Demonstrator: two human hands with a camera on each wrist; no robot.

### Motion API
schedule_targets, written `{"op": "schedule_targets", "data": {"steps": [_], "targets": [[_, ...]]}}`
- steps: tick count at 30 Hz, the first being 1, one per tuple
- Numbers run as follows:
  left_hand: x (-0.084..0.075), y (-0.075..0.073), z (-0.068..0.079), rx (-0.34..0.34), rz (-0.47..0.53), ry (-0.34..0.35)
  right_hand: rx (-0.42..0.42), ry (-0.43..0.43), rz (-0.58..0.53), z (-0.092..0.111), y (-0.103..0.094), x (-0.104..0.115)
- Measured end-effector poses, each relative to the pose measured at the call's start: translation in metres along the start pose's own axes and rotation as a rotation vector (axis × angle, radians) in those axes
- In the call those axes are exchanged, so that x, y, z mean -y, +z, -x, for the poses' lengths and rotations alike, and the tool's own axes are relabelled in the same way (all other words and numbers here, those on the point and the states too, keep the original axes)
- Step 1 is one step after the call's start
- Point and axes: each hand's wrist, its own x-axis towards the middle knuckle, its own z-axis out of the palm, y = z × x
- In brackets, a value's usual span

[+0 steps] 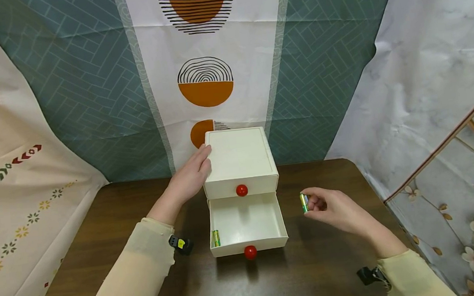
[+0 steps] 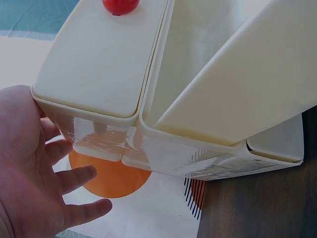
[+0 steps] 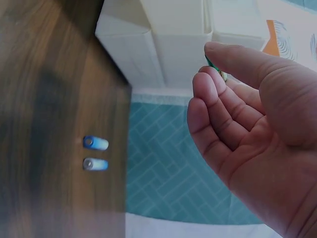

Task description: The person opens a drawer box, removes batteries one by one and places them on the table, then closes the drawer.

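Observation:
A small white drawer cabinet (image 1: 242, 154) with red knobs stands on the table. Its top drawer (image 2: 99, 54) is closed, while the one below, the open drawer (image 1: 245, 216), is pulled out toward me. In that drawer's front left corner is a green-yellow battery (image 1: 216, 238). My left hand (image 1: 190, 178) rests against the cabinet's upper left side, its fingers extended in the left wrist view. To the right of the cabinet, my right hand (image 1: 333, 208) pinches another green-yellow battery (image 1: 304, 203) between thumb and fingers, above the table. In the right wrist view the fingers mostly hide it.
Two blue-and-white batteries, a darker battery (image 3: 95, 143) and a paler battery (image 3: 95, 164), stand side by side on the dark wooden table (image 1: 112, 236). Patterned cloth (image 1: 98, 85) hangs behind the table, with more fabric (image 1: 431, 77) along both sides.

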Motion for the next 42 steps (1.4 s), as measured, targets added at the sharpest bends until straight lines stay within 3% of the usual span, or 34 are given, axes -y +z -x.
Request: {"op": "schedule_targets", "data": {"steps": [24, 42], "targets": [[-0.002, -0.001, 0.0, 0.004, 0.017, -0.001, 0.059, 0.043, 0.078, 0.01, 0.005, -0.042], [-0.004, -0.002, 0.001, 0.004, 0.015, -0.002, 0.105, 0.074, 0.098, 0.014, 0.017, -0.054]]}}
